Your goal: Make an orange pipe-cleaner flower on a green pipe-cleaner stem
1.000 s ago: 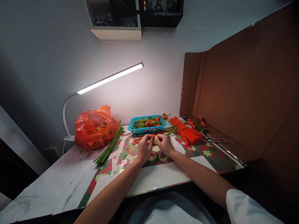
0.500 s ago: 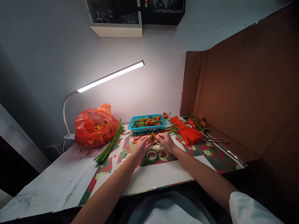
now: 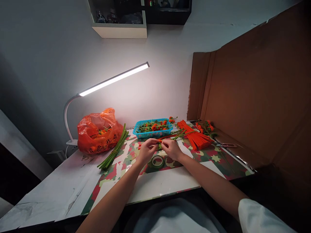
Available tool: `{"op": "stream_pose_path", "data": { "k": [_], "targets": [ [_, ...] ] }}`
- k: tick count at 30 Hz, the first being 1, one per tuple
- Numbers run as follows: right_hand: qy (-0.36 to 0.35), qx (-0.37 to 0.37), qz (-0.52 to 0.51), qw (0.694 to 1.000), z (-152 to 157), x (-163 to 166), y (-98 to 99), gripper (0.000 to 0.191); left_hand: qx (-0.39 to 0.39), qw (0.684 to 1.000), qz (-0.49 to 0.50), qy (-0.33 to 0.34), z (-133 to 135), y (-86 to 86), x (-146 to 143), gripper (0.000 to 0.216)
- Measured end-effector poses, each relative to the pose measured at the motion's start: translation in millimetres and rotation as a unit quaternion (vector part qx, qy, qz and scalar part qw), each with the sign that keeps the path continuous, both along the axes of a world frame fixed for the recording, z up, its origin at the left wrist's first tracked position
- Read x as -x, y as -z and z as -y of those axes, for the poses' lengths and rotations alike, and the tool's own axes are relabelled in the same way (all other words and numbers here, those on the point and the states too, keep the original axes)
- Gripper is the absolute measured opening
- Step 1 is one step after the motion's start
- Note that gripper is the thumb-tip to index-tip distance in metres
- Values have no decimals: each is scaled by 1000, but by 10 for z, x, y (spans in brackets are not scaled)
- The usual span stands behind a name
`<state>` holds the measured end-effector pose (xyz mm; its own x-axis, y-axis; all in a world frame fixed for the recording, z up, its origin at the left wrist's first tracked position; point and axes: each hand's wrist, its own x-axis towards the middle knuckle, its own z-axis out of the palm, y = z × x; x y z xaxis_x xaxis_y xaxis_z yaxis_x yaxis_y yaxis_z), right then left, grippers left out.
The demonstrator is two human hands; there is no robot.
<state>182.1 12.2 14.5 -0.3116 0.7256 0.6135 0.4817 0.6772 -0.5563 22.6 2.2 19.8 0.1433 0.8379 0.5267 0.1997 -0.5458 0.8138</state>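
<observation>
Both hands meet over the middle of the table around a small orange-and-green flower (image 3: 159,147), mostly hidden by the fingers. My left hand (image 3: 147,150) is closed, its thumb and fingertips pinching the flower from the left. From the other side my right hand (image 3: 171,149) pinches it with closed fingertips. Just below them, a roll of green tape (image 3: 157,162) lies flat on the table. A fan of orange pipe cleaners (image 3: 195,137) is spread to the right of my right hand. Some green stems lie between that fan and my hand.
A blue basket (image 3: 152,135) of orange flowers stands behind my hands. Left of it are a bundle of green stems (image 3: 114,152) and an orange plastic bag (image 3: 99,132). More flowers (image 3: 205,127) and scissors (image 3: 227,145) lie right, near a cardboard wall (image 3: 243,87). A lit lamp (image 3: 114,79) hangs over.
My left fingers have curled further over the flower, and it has tipped downward, now showing more green and less orange. Both hands have stayed in nearly the same place.
</observation>
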Motion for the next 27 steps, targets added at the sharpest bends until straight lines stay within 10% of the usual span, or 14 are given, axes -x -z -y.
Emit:
{"op": "stream_pose_path", "data": {
  "k": [17,27],
  "targets": [
    [67,-176,97,977,-38,22,81,20,-99,987,-128,-1,17,-71,81,12],
    [41,-3,-5,999,89,76,36,28,33,995,62,-68,-41,81,-28,13]
  ]
}}
